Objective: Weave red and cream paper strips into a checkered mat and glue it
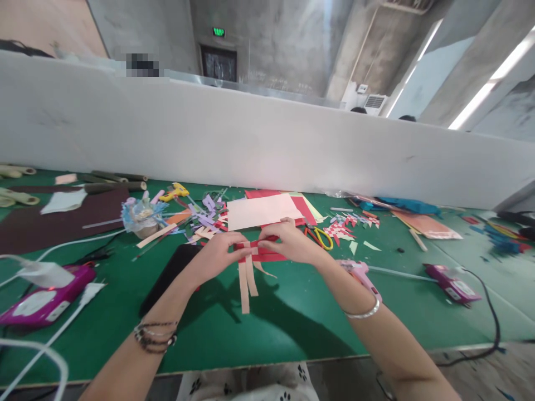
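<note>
Between my two hands, above the green table, is a small woven piece of red and pale peach paper strips [249, 275]; several peach ends hang down from it. My left hand [217, 255] pinches its left side with thumb and fingers. On the right side, my right hand [289, 240] grips the red part. Just behind the hands lies a pale pink sheet [263, 211] on top of red paper [308, 210]. Yellow-handled scissors [324, 238] rest beside my right hand. A black flat object [167, 278] is partly covered by my left forearm.
A pink glue gun [360, 273] lies by my right forearm. Magenta power strips [52, 295] with cables sit at both sides. Paper scraps [209, 209], a yellow glue gun [174, 192] and a plastic-wrapped cup [146, 220] are farther back. A white partition [251, 139] borders the green table [292, 328].
</note>
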{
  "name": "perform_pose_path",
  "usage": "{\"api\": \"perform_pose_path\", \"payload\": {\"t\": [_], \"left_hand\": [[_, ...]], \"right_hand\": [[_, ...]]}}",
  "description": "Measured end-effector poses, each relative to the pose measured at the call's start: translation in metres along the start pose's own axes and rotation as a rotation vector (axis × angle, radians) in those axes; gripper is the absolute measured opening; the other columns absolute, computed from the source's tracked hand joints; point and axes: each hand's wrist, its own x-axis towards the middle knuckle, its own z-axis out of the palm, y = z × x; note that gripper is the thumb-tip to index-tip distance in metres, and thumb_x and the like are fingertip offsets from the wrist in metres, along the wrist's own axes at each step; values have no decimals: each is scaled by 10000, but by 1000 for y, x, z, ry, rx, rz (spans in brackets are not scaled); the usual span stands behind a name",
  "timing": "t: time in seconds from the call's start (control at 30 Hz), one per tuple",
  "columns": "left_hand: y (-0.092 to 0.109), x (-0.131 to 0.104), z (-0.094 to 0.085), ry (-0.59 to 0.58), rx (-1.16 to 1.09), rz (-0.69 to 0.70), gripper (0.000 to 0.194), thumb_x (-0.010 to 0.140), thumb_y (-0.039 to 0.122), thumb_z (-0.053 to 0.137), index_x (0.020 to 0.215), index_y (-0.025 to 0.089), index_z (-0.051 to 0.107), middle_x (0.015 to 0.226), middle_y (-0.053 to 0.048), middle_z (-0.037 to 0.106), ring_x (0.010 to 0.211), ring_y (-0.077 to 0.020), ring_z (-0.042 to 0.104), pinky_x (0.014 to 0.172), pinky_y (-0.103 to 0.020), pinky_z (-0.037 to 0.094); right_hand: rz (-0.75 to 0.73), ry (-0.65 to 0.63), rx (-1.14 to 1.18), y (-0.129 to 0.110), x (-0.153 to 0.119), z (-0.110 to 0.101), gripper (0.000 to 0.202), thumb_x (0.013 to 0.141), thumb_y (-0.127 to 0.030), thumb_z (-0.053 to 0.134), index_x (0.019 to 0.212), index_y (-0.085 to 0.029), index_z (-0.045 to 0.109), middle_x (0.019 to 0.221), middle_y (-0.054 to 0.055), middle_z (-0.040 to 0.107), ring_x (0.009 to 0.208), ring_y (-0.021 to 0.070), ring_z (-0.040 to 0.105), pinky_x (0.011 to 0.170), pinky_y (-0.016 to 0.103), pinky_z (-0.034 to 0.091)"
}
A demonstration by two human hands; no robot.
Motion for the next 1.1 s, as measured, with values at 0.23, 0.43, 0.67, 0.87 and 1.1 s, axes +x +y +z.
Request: {"api": "perform_pose_path", "payload": {"t": [0.23, 0.43, 0.67, 0.87, 1.1], "left_hand": [[-3, -2, 0, 102, 14, -45, 337, 815, 477, 504, 709, 170, 597, 702, 8, 563, 685, -159, 486, 613, -225, 368], [5, 1, 0, 60, -32, -6, 354, 807, 491, 491, 713, 171, 609, 737, -4, 557, 709, -167, 508, 678, -252, 397], [5, 5, 3, 50, -77, -33, 300, 799, 445, 496, 746, 178, 622, 739, -3, 542, 736, -178, 520, 718, -279, 397], [15, 7, 4, 19, 35, -47, 286, 779, 401, 472, 603, 177, 490, 677, 7, 472, 706, -176, 486, 669, -276, 375], [12, 6, 5, 0, -110, -102, 224, 740, 394, 543, 721, 172, 553, 746, -13, 559, 771, -201, 540, 691, -297, 424]], "right_hand": [[-3, 79, 82, 1, -2, 3, 192, 855, -275, 474, 761, -196, 622, 701, -24, 632, 643, 100, 505, 758, 274, 321], [-9, 66, 134, -4, 1, 3, 156, 832, -241, 494, 761, -195, 625, 742, -10, 657, 677, 105, 550, 751, 266, 358], [24, 139, 216, -7, 2, 1, 150, 824, -246, 491, 750, -191, 609, 774, -10, 657, 730, 117, 567, 754, 267, 373], [42, 109, 142, -9, 3, 1, 152, 815, -238, 508, 726, -187, 620, 714, -8, 655, 665, 114, 550, 758, 283, 361], [47, 116, 157, -9, 5, 3, 142, 823, -226, 492, 729, -182, 589, 719, -10, 633, 675, 116, 541, 748, 284, 350]]}}
